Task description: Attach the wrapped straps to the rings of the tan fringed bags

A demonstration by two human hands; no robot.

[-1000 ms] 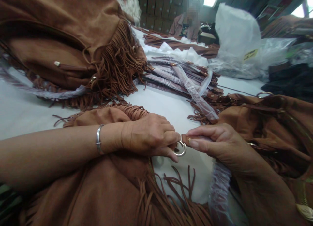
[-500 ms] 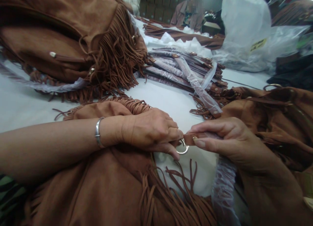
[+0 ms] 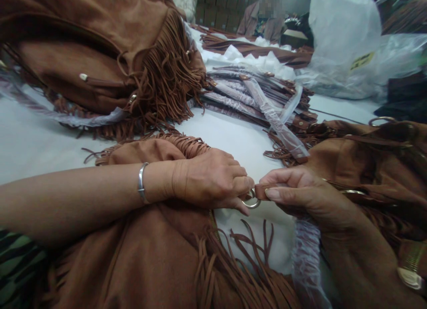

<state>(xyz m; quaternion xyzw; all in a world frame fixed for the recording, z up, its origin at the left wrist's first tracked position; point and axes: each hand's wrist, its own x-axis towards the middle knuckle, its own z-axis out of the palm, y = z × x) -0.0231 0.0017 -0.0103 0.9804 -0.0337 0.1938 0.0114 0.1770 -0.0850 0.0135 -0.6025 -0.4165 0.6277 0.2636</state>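
A brown suede bag with fringe (image 3: 133, 260) lies on the white table below my arms. My left hand (image 3: 213, 177) is closed around the near side of a metal ring (image 3: 252, 204), its fingertips largely hiding what they grip. From the right, my right hand (image 3: 293, 189) pinches the brown leather end of a strap (image 3: 263, 192) between thumb and fingers, and this end is looped through the ring. Below my right hand hangs the strap's wrinkled clear plastic wrap (image 3: 306, 251). Loose fringe strands (image 3: 256, 244) spread over the table under both hands.
Another fringed bag (image 3: 83, 73) stands at the back left. Plastic-wrapped straps (image 3: 247, 95) lie piled in the middle, and a further brown bag (image 3: 370, 157) sits at right. Behind are a large clear plastic bag (image 3: 347, 42) and a person (image 3: 262, 22) across the table.
The view has shifted slightly, so everything sits a little further right. My right thumb now covers the small metal stud on the strap end. Both hands keep their hold.
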